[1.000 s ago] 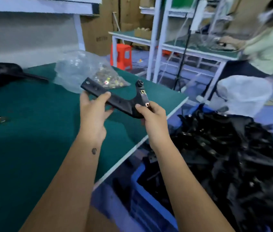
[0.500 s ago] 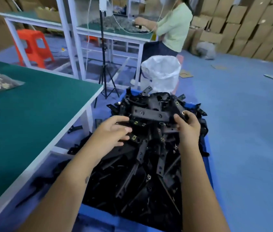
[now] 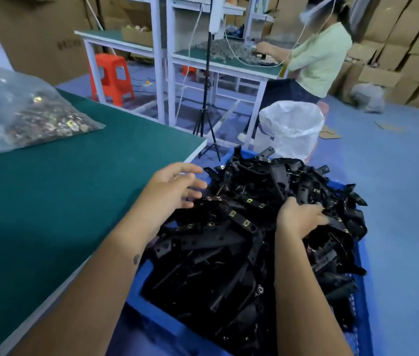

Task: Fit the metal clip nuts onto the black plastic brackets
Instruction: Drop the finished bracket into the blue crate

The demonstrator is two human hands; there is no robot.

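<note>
Heaped brackets [image 3: 249, 235] overfill blue crate [image 3: 139, 299], snag or spill likely if yanked | bag of clip nuts [image 3: 31, 116] back on green table [image 3: 80, 191] | left hand [image 3: 170, 188] spread, empty, above pile edge | right hand [image 3: 298, 219] curled into pile, grip unclear

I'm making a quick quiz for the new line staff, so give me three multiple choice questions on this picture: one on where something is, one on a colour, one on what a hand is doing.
1. Where does the bag of metal clip nuts lie?
A. on the green table
B. in the blue crate
C. on the floor

2. What colour is the stool?
A. blue
B. orange
C. white

3. What is the left hand doing?
A. gripping a bracket
B. holding a clip nut
C. hovering open, holding nothing

Answers:
1 A, the bag rests on the table.
2 B, the stool is orange.
3 C, its fingers are spread above the brackets.
</note>
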